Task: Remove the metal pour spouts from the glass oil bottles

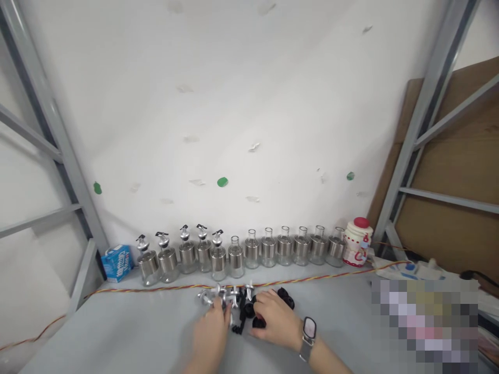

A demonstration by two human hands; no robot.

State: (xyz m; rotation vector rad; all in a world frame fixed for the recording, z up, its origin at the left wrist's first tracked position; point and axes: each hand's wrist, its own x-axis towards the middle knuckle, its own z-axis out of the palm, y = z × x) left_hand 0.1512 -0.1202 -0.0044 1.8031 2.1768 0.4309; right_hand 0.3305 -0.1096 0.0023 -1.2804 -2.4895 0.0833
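My left hand (210,330) has its thumb and index finger closed at a pile of silver pourer spouts (205,297), seemingly on one of them; the grip is partly hidden. Beside it, my right hand (277,321), with a watch on the wrist, curls its fingers around a black stopper (259,323). More black stoppers (286,298) lie past its knuckles. Small black parts (237,329) lie between the hands. Behind them runs a row of glass bottles with steel bands. Several at the left carry pourer tops (187,234); the others, such as this bottle (268,248), have open necks.
A blue carton (117,263) stands at the row's left end, a cream jar with a red lid (357,241) at its right. A twisted red-yellow wire (312,279) crosses the grey table (136,327). Metal posts flank both sides; plastic bags (421,271) lie at right.
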